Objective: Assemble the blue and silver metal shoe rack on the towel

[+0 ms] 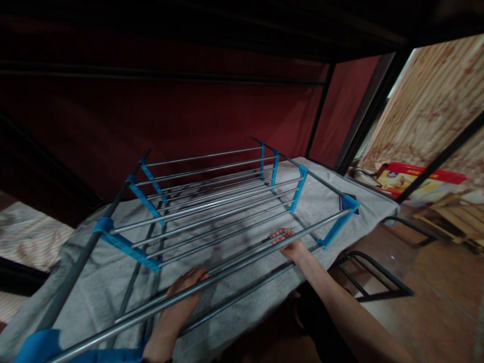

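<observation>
Left hand [188, 286], head view: closed around thin silver metal rod [245, 253]
Right hand [285, 243]: grasping same rod
Blue-plastic, grey-metal rack [212, 205]: stands on grey blanket [242, 325], reaching toward front edge
Rod step: apparently fitting
Rod next: calls for aligning ends with blue brackets [336, 225]

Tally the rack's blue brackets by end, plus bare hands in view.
Left-end blue brackets: 4 (nearest cut by frame edge)
Right-end blue brackets: 4
Left hand and right hand: 2
Total: 10
</observation>
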Available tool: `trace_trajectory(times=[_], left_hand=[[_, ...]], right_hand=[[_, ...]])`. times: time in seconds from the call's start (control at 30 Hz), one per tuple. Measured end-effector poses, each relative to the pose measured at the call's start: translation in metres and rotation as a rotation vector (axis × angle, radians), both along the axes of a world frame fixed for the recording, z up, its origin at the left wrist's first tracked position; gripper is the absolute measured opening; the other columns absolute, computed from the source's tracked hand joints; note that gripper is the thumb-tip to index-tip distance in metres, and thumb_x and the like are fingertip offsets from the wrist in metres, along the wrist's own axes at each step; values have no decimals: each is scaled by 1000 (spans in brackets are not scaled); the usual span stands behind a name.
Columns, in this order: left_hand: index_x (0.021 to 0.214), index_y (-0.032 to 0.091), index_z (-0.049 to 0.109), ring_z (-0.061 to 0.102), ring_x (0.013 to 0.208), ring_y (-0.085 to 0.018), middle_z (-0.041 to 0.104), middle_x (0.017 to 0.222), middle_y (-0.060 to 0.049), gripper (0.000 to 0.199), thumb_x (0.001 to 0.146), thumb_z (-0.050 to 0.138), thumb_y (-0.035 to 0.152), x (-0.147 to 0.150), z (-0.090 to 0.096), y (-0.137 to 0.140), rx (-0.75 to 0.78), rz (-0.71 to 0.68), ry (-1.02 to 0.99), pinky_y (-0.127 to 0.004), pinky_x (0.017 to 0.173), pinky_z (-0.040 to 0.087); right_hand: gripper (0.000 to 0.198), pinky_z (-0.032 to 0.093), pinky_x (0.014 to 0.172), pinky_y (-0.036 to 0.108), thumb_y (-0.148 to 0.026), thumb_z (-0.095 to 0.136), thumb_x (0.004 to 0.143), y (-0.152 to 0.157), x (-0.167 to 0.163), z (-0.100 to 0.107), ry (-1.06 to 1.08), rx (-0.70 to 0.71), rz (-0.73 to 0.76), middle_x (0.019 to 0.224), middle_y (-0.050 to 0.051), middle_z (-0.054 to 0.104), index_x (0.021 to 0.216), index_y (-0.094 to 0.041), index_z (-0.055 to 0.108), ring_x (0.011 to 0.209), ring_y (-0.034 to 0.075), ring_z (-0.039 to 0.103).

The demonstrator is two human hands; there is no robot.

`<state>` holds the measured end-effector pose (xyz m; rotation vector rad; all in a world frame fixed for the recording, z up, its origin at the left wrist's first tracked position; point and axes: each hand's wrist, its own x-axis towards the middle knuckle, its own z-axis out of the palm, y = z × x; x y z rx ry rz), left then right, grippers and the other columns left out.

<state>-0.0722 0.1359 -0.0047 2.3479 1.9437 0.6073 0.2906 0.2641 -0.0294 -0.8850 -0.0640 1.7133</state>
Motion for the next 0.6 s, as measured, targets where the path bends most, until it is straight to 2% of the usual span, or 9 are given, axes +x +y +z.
trace_trajectory(times=[0.17,0.33,0.47,0.6], left_hand=[[111,26,70,73,102,-22,77,112,-5,29,91,49,29,22,20,5,-102,-24,-71,-37,94,58],[108,24,70,74,95,-24,78,106,-7,29,93,46,30,43,26,14,-84,-43,-56,-39,88,60],[96,23,70,73,92,-25,77,99,-8,29,95,42,30,52,25,21,-56,-47,-50,-41,86,58],[106,22,70,72,93,-24,76,104,-8,29,93,45,30,64,30,25,-34,-97,-101,-39,85,59]], right_hand=[[21,60,69,32,-14,49,81,2,-8,5,43,-9,-37,50,-4,54,63,-24,47,50,14,58],[22,54,58,26,-19,50,86,4,-25,5,119,33,-47,44,-7,45,65,-23,53,42,12,49],[22,49,52,25,-19,51,85,6,-31,1,142,67,-62,40,-8,39,63,-23,53,39,12,44],[25,46,49,24,-13,52,80,6,-25,-4,118,63,-33,41,-9,40,58,-24,47,39,11,41]])
